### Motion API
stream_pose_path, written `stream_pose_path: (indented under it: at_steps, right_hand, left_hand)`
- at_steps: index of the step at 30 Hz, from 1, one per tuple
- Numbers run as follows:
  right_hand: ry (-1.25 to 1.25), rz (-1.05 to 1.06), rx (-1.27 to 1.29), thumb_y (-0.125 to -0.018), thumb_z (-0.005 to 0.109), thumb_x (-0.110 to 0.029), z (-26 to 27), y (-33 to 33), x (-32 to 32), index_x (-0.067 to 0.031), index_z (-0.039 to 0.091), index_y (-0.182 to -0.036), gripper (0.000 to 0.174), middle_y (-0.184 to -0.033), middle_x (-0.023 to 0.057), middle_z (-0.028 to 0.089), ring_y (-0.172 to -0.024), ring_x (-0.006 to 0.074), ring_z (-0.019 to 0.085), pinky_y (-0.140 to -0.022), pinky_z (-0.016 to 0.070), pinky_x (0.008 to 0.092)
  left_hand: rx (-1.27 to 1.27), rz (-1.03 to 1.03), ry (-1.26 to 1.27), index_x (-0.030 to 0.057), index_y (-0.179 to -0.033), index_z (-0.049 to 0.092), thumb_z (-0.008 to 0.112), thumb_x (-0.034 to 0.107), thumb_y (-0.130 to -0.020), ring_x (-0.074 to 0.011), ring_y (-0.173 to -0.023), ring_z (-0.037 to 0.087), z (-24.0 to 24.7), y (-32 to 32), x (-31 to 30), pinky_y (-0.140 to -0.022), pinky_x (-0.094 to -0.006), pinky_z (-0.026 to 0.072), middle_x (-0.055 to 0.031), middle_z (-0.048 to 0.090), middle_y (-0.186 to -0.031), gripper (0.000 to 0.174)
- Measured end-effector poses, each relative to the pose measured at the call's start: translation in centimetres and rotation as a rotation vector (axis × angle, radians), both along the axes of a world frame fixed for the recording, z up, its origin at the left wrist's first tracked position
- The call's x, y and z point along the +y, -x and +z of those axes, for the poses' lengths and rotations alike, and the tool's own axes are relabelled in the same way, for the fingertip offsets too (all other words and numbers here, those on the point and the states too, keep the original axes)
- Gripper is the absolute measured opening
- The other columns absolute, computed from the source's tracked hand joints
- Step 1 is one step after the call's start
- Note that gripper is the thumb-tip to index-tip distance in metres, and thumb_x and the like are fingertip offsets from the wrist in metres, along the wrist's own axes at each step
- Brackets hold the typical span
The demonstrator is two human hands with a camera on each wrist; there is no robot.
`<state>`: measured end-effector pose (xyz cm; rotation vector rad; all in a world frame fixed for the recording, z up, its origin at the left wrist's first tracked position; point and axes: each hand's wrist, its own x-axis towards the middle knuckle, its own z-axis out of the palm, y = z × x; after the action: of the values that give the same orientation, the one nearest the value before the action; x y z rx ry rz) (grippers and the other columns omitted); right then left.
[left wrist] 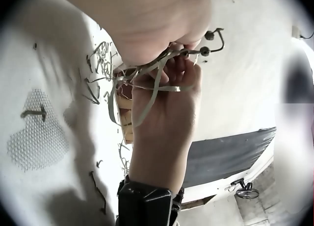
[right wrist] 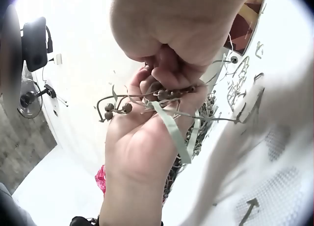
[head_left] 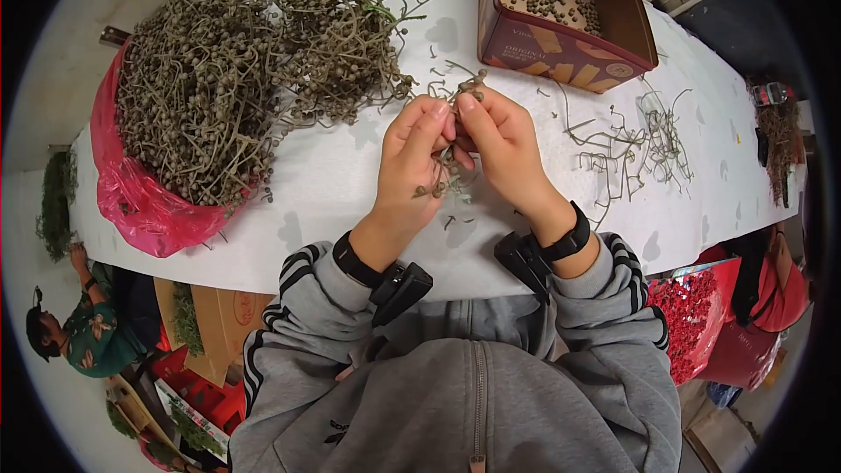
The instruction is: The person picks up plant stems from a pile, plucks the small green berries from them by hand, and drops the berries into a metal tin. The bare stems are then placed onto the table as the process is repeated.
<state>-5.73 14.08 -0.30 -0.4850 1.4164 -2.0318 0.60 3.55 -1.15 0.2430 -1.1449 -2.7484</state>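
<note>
Both hands meet over the white table in the head view. The left hand (head_left: 413, 158) grips a dried sprig (head_left: 442, 177) with round brown pods and pale narrow leaves, its fingers curled round the stems. Thumb and fingers of the right hand (head_left: 504, 144) pinch the sprig's upper end, close against the left fingertips. In the left wrist view, thin stems with pods (left wrist: 205, 51) stick out beyond the fingers. Pods (right wrist: 126, 108) and a long pale leaf (right wrist: 171, 130) hang out of the grip in the right wrist view. The fingertips are partly hidden there.
A large heap of podded stems (head_left: 201, 96) lies at the left, partly in a pink bag (head_left: 158, 210). An open tin (head_left: 561, 64) with loose pods (head_left: 552, 0) stands at the back right. Bare stems (head_left: 648, 144) lie right of the hands. Another person (head_left: 105, 324) is at far left.
</note>
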Motion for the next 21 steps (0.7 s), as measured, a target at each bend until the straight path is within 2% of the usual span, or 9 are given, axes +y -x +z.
stream_pose_path:
  at_steps: [6, 9, 11, 14, 15, 17, 18, 19, 21]
  right_hand:
    - [0.0, 0.039, 0.004, -0.1, 0.042, -0.021, 0.7, -0.1, 0.1, -0.0045, 0.05, -0.082, 0.026, -0.07, -0.0005, 0.051, -0.055, 0.0033, 0.04, -0.045, 0.0328, 0.0187]
    - [-0.003, 0.015, -0.018, -0.099, 0.043, -0.022, 0.5, -0.2, 0.0, -0.0048, 0.049, -0.08, 0.026, -0.067, -0.0018, 0.048, -0.053, 0.003, 0.038, -0.044, 0.0299, 0.0188]
    - [-0.004, 0.003, -0.028, -0.099, 0.043, -0.022, -0.1, -0.2, -0.1, -0.005, 0.049, -0.079, 0.027, -0.066, -0.0024, 0.047, -0.052, 0.0029, 0.037, -0.043, 0.0285, 0.0189]
    - [0.005, -0.189, 0.471, -0.1, 0.041, -0.023, -2.2, 0.0, 0.1, -0.0057, 0.047, -0.079, 0.028, -0.066, -0.0032, 0.043, -0.052, 0.0028, 0.034, -0.041, 0.0256, 0.0193]
    - [0.005, -0.19, 0.47, -0.1, 0.041, -0.023, -2.2, 0.8, 0.4, -0.0057, 0.047, -0.079, 0.028, -0.066, -0.0032, 0.043, -0.052, 0.0028, 0.034, -0.041, 0.0256, 0.0193]
    - [0.335, -0.117, -0.093, -0.1, 0.041, -0.025, -1.7, 3.7, 1.7, -0.0059, 0.047, -0.08, 0.028, -0.067, -0.0025, 0.041, -0.053, 0.0033, 0.035, -0.042, 0.027, 0.0187]
    - [0.496, -0.083, -0.373, -0.1, 0.041, -0.026, -1.5, 4.4, 2.3, -0.0061, 0.046, -0.081, 0.028, -0.067, -0.0022, 0.039, -0.053, 0.0036, 0.035, -0.043, 0.0277, 0.0185]
    - [0.494, -0.088, -0.369, -0.1, 0.041, -0.026, -0.9, 4.3, 2.3, -0.0061, 0.046, -0.081, 0.028, -0.067, -0.0022, 0.039, -0.053, 0.0036, 0.035, -0.043, 0.0277, 0.0185]
    - [0.296, -0.1, -0.183, -0.1, 0.04, -0.025, 0.4, 3.0, 1.6, -0.006, 0.046, -0.083, 0.027, -0.067, -0.0018, 0.038, -0.054, 0.0048, 0.036, -0.044, 0.0297, 0.0183]
  left_hand:
    - [-0.069, 0.02, -0.127, 0.0103, -0.081, 0.043, 0.044, 0.025, -0.097, -0.0061, -0.066, 0.046, 0.7, -0.2, 0.2, -0.061, -0.0218, 0.0419, 0.0021, 0.041, -0.073, 0.022]
    - [-0.026, -0.05, -0.137, 0.0121, -0.079, 0.037, 0.044, 0.027, -0.097, -0.0058, -0.065, 0.039, 0.0, -0.2, 0.0, -0.059, -0.0211, 0.0346, 0.0024, 0.038, -0.073, 0.025]
    - [-0.037, -0.059, -0.149, 0.0129, -0.077, 0.037, 0.043, 0.027, -0.098, -0.0061, -0.066, 0.039, -0.1, -0.2, -0.1, -0.06, -0.0215, 0.0353, 0.0035, 0.036, -0.071, 0.026]
    - [-0.058, -0.076, -0.175, 0.0146, -0.075, 0.037, 0.041, 0.027, -0.099, -0.0066, -0.069, 0.038, 0.2, -0.1, -0.2, -0.063, -0.0224, 0.0366, 0.0058, 0.032, -0.067, 0.027]
    - [0.047, -0.039, -0.16, 0.0142, -0.075, 0.037, 0.041, 0.027, -0.099, -0.0069, -0.069, 0.037, 0.8, -0.1, -0.3, -0.063, -0.0224, 0.0366, 0.0055, 0.032, -0.067, 0.027]
    - [0.258, 0.029, -0.131, 0.0136, -0.076, 0.039, 0.041, 0.027, -0.099, -0.0075, -0.069, 0.037, 1.7, 0.0, -0.6, -0.063, -0.0223, 0.0366, 0.0051, 0.03, -0.066, 0.027]
    - [0.259, 0.019, -0.134, 0.0136, -0.076, 0.039, 0.041, 0.027, -0.099, -0.0075, -0.069, 0.037, 1.6, 0.2, -0.9, -0.063, -0.0223, 0.0366, 0.0051, 0.03, -0.066, 0.027]
    - [0.203, 0.035, -0.063, 0.0113, -0.08, 0.043, 0.044, 0.025, -0.098, -0.0073, -0.068, 0.037, 1.3, 0.5, -1.3, -0.062, -0.0219, 0.0348, 0.0043, 0.034, -0.069, 0.022]
    - [0.087, 0.089, 0.09, 0.0068, -0.089, 0.051, 0.052, 0.021, -0.095, -0.0069, -0.067, 0.036, 1.0, 0.7, -2.1, -0.059, -0.0211, 0.0314, 0.0027, 0.042, -0.074, 0.015]
